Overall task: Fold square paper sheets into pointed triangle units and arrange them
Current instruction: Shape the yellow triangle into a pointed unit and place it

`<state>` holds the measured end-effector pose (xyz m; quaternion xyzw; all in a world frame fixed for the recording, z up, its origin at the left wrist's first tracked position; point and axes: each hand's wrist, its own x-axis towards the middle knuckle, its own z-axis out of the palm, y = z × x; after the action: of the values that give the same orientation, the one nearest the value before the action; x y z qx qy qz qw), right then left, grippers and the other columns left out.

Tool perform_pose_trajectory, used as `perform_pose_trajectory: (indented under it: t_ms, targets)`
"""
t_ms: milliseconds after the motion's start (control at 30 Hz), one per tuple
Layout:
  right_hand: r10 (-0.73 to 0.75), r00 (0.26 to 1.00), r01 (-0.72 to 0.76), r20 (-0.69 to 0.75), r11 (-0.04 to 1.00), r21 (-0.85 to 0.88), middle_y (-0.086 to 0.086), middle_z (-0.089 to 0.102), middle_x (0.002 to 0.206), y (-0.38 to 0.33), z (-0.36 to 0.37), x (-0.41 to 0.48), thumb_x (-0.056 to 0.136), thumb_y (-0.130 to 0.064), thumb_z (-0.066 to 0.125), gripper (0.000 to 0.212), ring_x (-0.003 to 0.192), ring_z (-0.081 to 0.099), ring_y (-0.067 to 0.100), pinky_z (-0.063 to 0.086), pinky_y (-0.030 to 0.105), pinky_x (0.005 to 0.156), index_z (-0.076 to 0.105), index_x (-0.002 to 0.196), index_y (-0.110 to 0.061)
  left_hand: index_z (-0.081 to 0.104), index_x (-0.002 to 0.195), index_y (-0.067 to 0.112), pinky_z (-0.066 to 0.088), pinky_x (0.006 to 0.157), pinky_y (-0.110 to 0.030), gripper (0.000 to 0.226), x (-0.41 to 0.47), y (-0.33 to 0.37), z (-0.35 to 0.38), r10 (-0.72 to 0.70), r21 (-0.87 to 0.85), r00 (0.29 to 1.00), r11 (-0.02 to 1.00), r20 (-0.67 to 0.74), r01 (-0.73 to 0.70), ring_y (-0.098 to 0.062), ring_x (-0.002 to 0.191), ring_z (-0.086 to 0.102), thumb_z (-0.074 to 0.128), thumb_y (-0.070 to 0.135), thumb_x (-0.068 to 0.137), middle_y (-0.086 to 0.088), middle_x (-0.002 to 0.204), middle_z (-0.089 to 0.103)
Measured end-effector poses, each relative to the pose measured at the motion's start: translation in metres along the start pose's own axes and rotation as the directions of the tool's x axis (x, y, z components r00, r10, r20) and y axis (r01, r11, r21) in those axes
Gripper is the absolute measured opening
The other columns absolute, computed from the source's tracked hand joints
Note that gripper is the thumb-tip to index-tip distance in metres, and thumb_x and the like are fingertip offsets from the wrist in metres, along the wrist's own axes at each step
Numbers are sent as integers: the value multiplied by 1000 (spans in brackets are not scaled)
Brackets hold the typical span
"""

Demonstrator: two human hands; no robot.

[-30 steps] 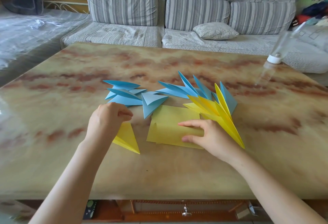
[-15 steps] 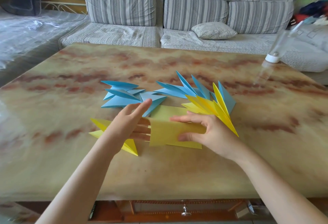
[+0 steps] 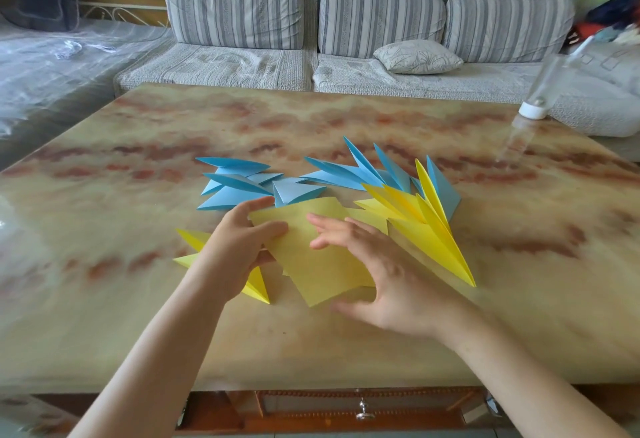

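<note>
A flat yellow paper sheet is lifted a little off the table, turned at an angle. My left hand pinches its left edge, thumb on top and fingers beneath. My right hand hovers over its right side with fingers spread, the fingertips near or on the paper. Under my left wrist lie folded yellow pointed units. A cluster of yellow pointed units fans out to the right. Blue pointed units lie behind, one group at the left and one at the right.
All of it lies on a marbled table. A clear bottle stands upside down on its white cap at the far right edge. A striped sofa with a small cushion runs behind the table. A drawer knob shows below the front edge.
My left hand let go of a folded yellow unit, moved right and took hold of the yellow sheet. The sheet has been lifted and turned, and my right hand has opened over it.
</note>
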<state>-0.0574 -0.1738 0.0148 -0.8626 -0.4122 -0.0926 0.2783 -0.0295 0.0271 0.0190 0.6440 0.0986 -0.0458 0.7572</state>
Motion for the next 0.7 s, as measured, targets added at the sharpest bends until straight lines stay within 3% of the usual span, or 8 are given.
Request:
perform_pose_trajectory:
  t_ms: [100, 167, 267, 367, 433, 567, 633, 700]
  targets:
    - [13, 987, -1, -162, 997, 72, -11, 60, 131, 6, 3, 0, 82, -28, 62, 24, 122, 49, -6, 25, 20, 114, 65, 104, -18, 51, 130, 12, 59, 56, -25, 45, 1, -1, -2, -10, 6, 1000, 1000, -25, 10, -10, 62, 68, 59, -3, 88, -11, 94, 62]
    - [35, 969, 1, -244, 990, 143, -5, 67, 121, 11, 4, -1, 84, -25, 63, 19, 114, 60, 1, 37, 31, 110, 71, 97, -13, 52, 126, 13, 59, 57, -27, 43, 1, 0, -4, -39, 3, 999, 999, -12, 39, -13, 64, 68, 61, -4, 87, -12, 93, 65]
    - [2, 955, 51, -297, 984, 169, 1, 68, 118, 14, 3, -3, 87, -22, 64, 22, 119, 59, 9, 42, 39, 107, 74, 102, -10, 58, 112, 10, 57, 51, -24, 27, 1, 2, -5, -108, -72, 994, 991, 33, 111, -14, 59, 68, 58, -4, 89, -12, 85, 68]
    - [-86, 946, 121, -311, 988, 94, 3, 67, 120, 13, 4, -3, 89, -19, 62, 23, 125, 55, 15, 37, 39, 110, 72, 107, -9, 63, 100, 1, 54, 47, -21, 11, 3, 3, -6, -165, -97, 986, 981, 24, 167, -12, 53, 67, 58, 5, 91, -10, 76, 69]
    - [-73, 953, 115, -293, 985, 131, 3, 67, 120, 12, 6, -2, 87, -20, 64, 25, 125, 55, 15, 34, 38, 112, 71, 108, -9, 62, 96, -2, 52, 45, -20, 10, 4, 2, -8, -183, -70, 983, 981, 12, 184, -10, 49, 65, 59, 6, 91, -9, 69, 68]
    - [178, 971, -102, -161, 913, 394, -10, 69, 113, 7, 1, -7, 84, -23, 66, 26, 112, 61, 1, 40, 18, 102, 72, 108, -13, 61, 116, -4, 55, 50, -21, 25, 4, 2, -13, -203, -3, 977, 979, 59, 203, -17, 68, 66, 54, -4, 91, -16, 92, 66]
    - [349, 928, -236, -131, 823, 517, -25, 70, 98, 5, -4, -8, 76, -29, 67, 20, 103, 62, -8, 41, 8, 90, 75, 95, -25, 63, 116, -1, 57, 53, -24, 27, 3, 2, -15, -194, -8, 975, 980, 109, 197, -19, 72, 68, 53, -4, 91, -16, 94, 69]
    - [445, 878, -283, -178, 780, 558, -30, 69, 96, 8, -6, -4, 69, -35, 70, 15, 102, 62, -8, 41, 11, 89, 74, 82, -30, 66, 111, 2, 58, 57, -26, 24, 0, 4, -15, -174, 7, 973, 985, 150, 175, -19, 74, 70, 54, -3, 91, -12, 92, 72]
